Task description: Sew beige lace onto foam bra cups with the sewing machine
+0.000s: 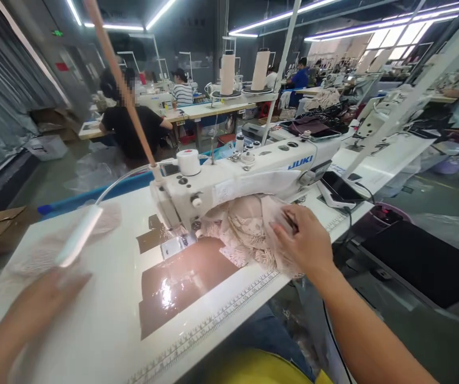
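My right hand [307, 242] pinches the sheer edge of a bunched, pale beige lace garment [249, 226], its thumb and fingers closed on the thin cloth. The garment lies under the arm of a white JUKI sewing machine [229, 178], to the right of its needle area. Smeared by motion, my left hand [55, 296] is over the left part of the white table [105, 320], below a glowing lamp strip [79, 237]. Close to it lies more pale, sheer cloth [41, 258], also blurred. Whether the left fingers hold any of it is hidden by the blur.
Brown glossy film [185, 282] covers the table before the needle. A printed ruler [229, 309] runs along the front edge. A phone-like device [339, 189] sits at the right end, with a black board [425, 261] beyond. Other people work at machines behind.
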A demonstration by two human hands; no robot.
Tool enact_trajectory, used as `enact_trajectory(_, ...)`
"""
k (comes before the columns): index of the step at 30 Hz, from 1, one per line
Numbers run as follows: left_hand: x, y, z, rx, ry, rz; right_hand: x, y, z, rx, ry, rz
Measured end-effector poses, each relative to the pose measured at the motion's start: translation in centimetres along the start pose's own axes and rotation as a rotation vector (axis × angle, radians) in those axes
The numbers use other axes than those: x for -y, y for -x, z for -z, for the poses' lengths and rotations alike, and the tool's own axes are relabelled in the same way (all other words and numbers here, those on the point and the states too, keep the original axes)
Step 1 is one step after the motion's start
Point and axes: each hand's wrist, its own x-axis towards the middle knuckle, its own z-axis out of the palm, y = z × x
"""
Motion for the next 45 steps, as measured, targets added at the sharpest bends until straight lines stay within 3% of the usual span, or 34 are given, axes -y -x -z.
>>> enact_trajectory(3,-4.0,3.3,-1.4,0.135,0.189,-0.186,-3.0,-1.1,0.9,0.185,0.141,-0.175)
enact_trajectory(5,-7.9,5.4,-1.8,0.241,0.257,-0.256,-4.1,-1.3,1.3,0.267,0.07,-0.194)
enact_trajectory(8,-14.7,8.1,-1.6,0.451,0.375,-0.445,-4.2,-0.8,2.3,0.151,-0.138,-0.135)
enact_trajectory(11,-21.2,9.7,-1.6,0.558,0.503,-0.588,-3.2,0.4,3.5,0.033,-0.276,0.011)
enact_trajectory(13,-25.2,10.1,-2.3,0.58,0.672,-0.601,-2.1,1.5,3.8,0.049,-0.347,0.134)
enact_trajectory(15,-28.7,10.1,-3.8,0.64,0.869,-0.578,-0.9,2.7,3.5,0.172,-0.42,0.307)
enact_trajectory(17,-31.6,10.1,-5.5,0.789,1.002,-0.578,0.3,4.0,2.9,0.311,-0.504,0.487)
enact_trajectory(21,-34.4,10.8,-6.9,0.899,1.062,-0.565,1.6,5.5,2.3,0.524,-0.744,0.649)
enact_trajectory(23,-33.8,11.5,-6.0,0.901,1.079,-0.597,1.4,5.7,2.6,0.537,-0.826,0.655)
enact_trajectory(25,-31.8,12.2,-4.4,0.954,1.132,-0.65,0.7,5.6,3.0,0.503,-0.856,0.618)
enact_trajectory(27,-28.7,12.8,-3.0,1.102,1.243,-0.665,-0.2,5.5,3.1,0.491,-0.884,0.552)
enact_trajectory(29,-24.7,13.6,-2.2,1.208,1.407,-0.567,-0.9,5.4,2.6,0.529,-0.927,0.47)
enact_trajectory(30,-22.6,14.1,-2.0,1.195,1.496,-0.488,-1.1,5.4,2.1,0.562,-0.942,0.416)
enact_trajectory(32,-18.6,14.9,-1.5,1.012,1.607,-0.308,-0.9,5.6,0.8,0.637,-0.959,0.298)
enact_trajectory(34,-15.4,15.2,-0.7,0.651,1.569,-0.19,-0.2,5.8,-0.5,0.715,-0.97,0.185)
enact_trajectory(37,-12.1,14.2,0.9,0.215,1.166,-0.165,2.3,5.6,-2.0,0.857,-0.938,0.105)
enact_trajectory(39,-10.6,12.9,1.4,0.188,0.864,-0.196,4.8,5.1,-2.6,0.957,-0.872,0.138)
enact_trajectory(40,-10.0,12.2,1.4,0.219,0.818,-0.202,6.2,4.9,-2.9,0.993,-0.837,0.172)
enact_trajectory(42,-9.1,11.3,0.8,0.34,0.835,-0.2,9.3,4.4,-3.5,1.055,-0.785,0.261)
enact_trajectory(45,-8.7,11.0,-0.4,0.417,0.924,-0.206,13.8,4.2,-4.7,1.144,-0.765,0.327)
